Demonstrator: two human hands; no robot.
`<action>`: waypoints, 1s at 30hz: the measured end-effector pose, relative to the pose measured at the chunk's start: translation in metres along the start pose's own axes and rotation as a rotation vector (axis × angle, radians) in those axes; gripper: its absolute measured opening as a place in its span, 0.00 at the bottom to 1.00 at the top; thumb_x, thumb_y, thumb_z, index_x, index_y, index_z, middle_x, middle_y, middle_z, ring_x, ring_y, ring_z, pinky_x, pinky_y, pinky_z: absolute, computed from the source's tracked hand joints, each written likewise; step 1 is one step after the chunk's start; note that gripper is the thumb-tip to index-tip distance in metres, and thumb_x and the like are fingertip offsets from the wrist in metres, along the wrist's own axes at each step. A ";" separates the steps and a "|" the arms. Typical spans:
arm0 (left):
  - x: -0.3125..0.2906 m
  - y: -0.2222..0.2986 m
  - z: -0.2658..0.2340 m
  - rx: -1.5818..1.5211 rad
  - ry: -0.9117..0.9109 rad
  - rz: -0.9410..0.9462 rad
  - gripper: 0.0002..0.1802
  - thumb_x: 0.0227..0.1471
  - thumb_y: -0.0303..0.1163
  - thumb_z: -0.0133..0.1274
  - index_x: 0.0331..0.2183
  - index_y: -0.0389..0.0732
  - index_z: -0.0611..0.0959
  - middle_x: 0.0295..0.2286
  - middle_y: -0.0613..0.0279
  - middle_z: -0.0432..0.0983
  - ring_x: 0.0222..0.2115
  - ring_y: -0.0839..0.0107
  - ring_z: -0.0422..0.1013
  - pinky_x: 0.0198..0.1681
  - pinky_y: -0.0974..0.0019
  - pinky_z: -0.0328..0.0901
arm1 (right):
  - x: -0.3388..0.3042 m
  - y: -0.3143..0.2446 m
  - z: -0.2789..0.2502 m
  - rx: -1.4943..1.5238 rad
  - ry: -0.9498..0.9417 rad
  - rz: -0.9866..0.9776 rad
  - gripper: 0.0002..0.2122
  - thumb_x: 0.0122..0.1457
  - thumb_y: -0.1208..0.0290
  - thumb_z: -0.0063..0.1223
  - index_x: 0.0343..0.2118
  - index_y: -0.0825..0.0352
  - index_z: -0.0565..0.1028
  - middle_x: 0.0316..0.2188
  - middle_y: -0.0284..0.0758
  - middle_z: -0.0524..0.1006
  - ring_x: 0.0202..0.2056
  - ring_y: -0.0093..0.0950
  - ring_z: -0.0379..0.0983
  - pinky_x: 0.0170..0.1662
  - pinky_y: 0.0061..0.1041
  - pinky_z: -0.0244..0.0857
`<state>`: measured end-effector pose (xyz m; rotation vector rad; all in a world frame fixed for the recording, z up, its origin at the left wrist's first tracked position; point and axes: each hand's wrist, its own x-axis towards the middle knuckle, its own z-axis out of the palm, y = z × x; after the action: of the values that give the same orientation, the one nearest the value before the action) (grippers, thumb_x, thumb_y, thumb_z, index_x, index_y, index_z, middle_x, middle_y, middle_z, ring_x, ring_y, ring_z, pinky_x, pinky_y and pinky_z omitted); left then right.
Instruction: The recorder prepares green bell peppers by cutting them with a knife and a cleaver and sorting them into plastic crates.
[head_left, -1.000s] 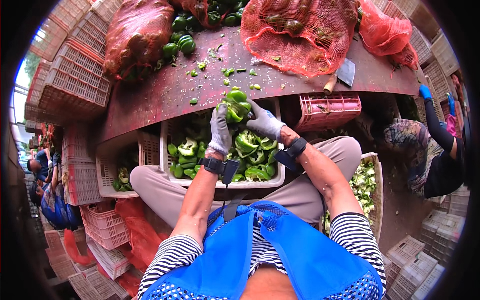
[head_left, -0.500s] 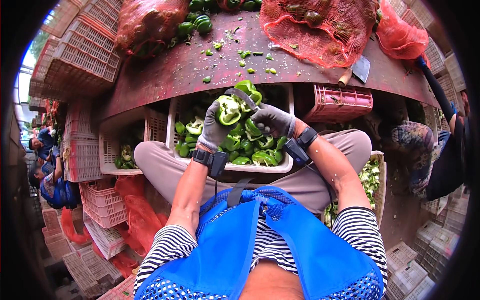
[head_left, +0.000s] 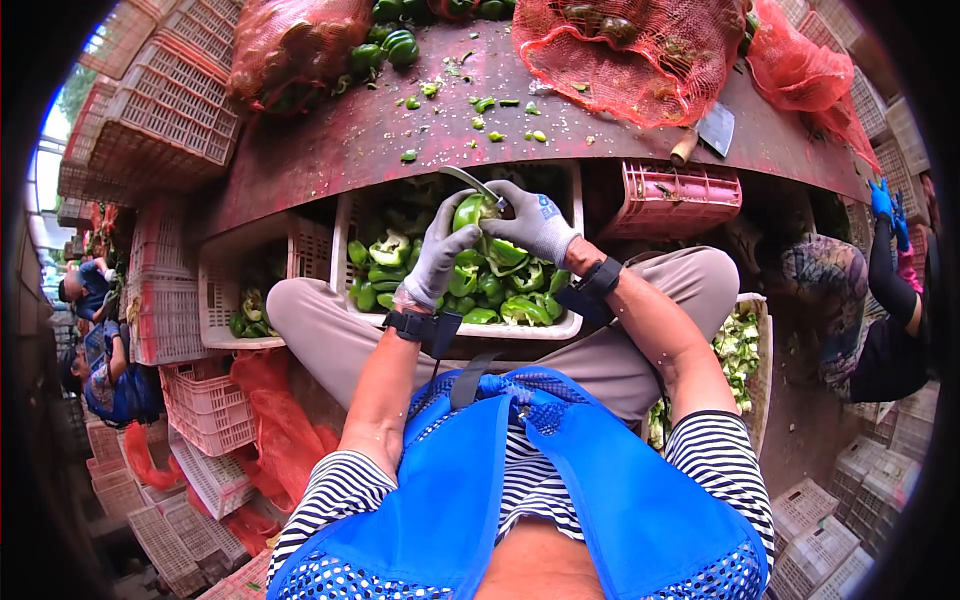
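Gloved in grey, my left hand (head_left: 441,256) is closed round a green bell pepper (head_left: 469,211). My right hand (head_left: 535,222), in a matching glove, grips a knife (head_left: 463,179) whose curved blade points up and left above the pepper. Its fingertips meet the pepper's right side; the knife's handle is hidden in the palm. Both hands are above a pale plastic crate (head_left: 342,245) standing between my knees. Inside it lie cut green peppers (head_left: 527,312), several showing pale insides.
Ahead is a stained reddish table (head_left: 330,150) with pepper scraps, red mesh sacks (head_left: 625,60) and a cleaver (head_left: 715,130). A pink crate (head_left: 680,205) sits under its edge. Pale trimmings fill a crate (head_left: 738,355) by my right leg. Other people sit at both sides.
The pepper has turned from its cut pale side to its green skin. My right hand has come closer round it, and the blade has swung up and left.
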<state>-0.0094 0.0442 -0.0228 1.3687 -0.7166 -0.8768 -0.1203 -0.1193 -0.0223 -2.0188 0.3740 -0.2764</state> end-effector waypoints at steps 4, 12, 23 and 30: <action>-0.001 -0.001 0.017 -0.045 0.018 -0.005 0.31 0.48 0.34 0.55 0.54 0.40 0.70 0.44 0.64 0.71 0.43 0.77 0.67 0.48 0.70 0.63 | -0.005 -0.004 -0.006 -0.163 -0.006 0.090 0.20 0.50 0.60 0.59 0.45 0.62 0.73 0.29 0.42 0.79 0.34 0.41 0.78 0.38 0.34 0.69; -0.003 -0.002 0.007 -0.805 -0.150 -0.180 0.32 0.49 0.40 0.53 0.54 0.35 0.71 0.50 0.53 0.73 0.51 0.62 0.70 0.58 0.57 0.62 | -0.010 0.002 -0.014 0.854 -0.257 0.406 0.08 0.54 0.66 0.61 0.29 0.63 0.74 0.19 0.25 0.72 0.17 0.14 0.65 0.19 0.16 0.60; 0.018 -0.026 -0.061 0.310 0.158 -0.063 0.24 0.54 0.41 0.53 0.50 0.40 0.76 0.43 0.55 0.75 0.44 0.63 0.73 0.46 0.59 0.68 | -0.033 -0.046 -0.131 0.723 0.113 0.154 0.09 0.55 0.69 0.61 0.36 0.64 0.75 0.24 0.24 0.74 0.21 0.11 0.66 0.22 0.13 0.59; 0.034 -0.111 -0.040 1.595 -0.139 -0.413 0.44 0.50 0.55 0.55 0.61 0.46 0.60 0.56 0.45 0.61 0.51 0.49 0.67 0.49 0.49 0.65 | -0.168 -0.046 -0.231 0.032 0.638 0.175 0.10 0.53 0.69 0.60 0.36 0.66 0.74 0.20 0.25 0.72 0.20 0.12 0.66 0.23 0.17 0.60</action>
<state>0.0298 0.0367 -0.1388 2.9496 -1.3745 -0.6330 -0.3499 -0.2250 0.1176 -1.8128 0.9294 -0.8132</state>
